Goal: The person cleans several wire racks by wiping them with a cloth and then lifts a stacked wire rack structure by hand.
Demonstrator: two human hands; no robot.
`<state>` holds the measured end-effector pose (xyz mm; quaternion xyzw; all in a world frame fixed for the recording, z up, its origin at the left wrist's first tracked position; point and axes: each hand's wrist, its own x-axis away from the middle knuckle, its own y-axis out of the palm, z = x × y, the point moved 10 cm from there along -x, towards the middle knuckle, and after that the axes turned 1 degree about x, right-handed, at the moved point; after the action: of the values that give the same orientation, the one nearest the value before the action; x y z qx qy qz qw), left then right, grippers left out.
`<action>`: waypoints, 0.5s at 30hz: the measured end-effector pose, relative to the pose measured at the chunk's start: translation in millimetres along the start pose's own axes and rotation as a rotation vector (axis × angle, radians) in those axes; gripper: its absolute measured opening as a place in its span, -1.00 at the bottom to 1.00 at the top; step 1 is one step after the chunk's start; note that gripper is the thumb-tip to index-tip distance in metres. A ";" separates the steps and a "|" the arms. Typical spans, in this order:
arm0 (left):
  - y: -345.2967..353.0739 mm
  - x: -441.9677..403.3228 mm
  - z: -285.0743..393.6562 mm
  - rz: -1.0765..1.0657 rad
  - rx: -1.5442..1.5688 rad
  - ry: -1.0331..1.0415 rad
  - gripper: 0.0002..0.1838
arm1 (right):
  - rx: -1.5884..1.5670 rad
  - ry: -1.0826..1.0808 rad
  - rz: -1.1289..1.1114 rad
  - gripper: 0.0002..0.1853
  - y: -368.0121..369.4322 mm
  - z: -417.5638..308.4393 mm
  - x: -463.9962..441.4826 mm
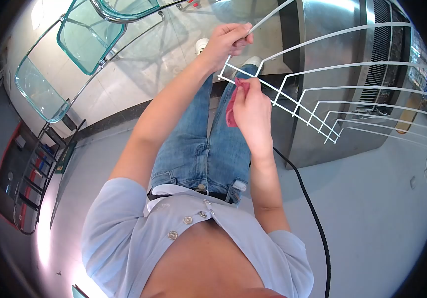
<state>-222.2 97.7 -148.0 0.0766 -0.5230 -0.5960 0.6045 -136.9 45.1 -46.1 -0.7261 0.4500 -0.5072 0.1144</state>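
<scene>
A white wire rack (293, 102) with long bent bars reaches from the middle of the view to the right edge. My left hand (227, 43) is closed round one of its bars near the rack's upper left corner. Lower down, my right hand (254, 111) pinches a pink cloth (232, 110) against the short bars at the rack's near edge. Part of the cloth hangs below the fingers, and the rest is hidden by the hand.
A metal cabinet (330, 94) with a dark vent stands behind the rack. On the floor to the right runs a black cable (309, 198). Chairs with clear teal-edged seats (86, 42) are at the upper left, and a black metal frame (29, 193) is at the far left.
</scene>
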 end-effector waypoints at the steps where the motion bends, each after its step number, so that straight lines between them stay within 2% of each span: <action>1: -1.9 -1.1 0.9 0.003 0.003 0.005 -0.65 | 0.004 -0.004 -0.003 -0.88 3.3 -2.5 -1.4; 3: 1.8 -1.6 -4.7 -0.046 0.074 -0.055 -0.67 | 0.027 -0.027 0.046 -0.88 14.3 -11.5 -1.6; 5: 3.6 -4.9 -3.7 -0.066 0.080 -0.068 -0.68 | -0.005 -0.136 0.099 -0.88 29.0 -31.9 -2.9; 9: 9.6 -7.8 -12.1 -0.186 0.092 -0.158 -0.69 | -0.040 -0.082 0.083 -0.90 23.8 -18.3 0.5; 13: 6.8 -8.8 -15.8 -0.179 0.121 -0.157 -0.69 | -0.135 -0.101 0.172 -0.89 11.6 -10.9 3.6; 15: 11.3 -11.6 -17.9 -0.232 0.149 -0.166 -0.70 | -0.071 -0.021 0.060 -0.89 28.4 -18.4 -6.4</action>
<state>-199.0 100.7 -154.1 0.1317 -0.6017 -0.6257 0.4787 -168.1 39.3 -59.4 -0.7213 0.4878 -0.4796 0.1084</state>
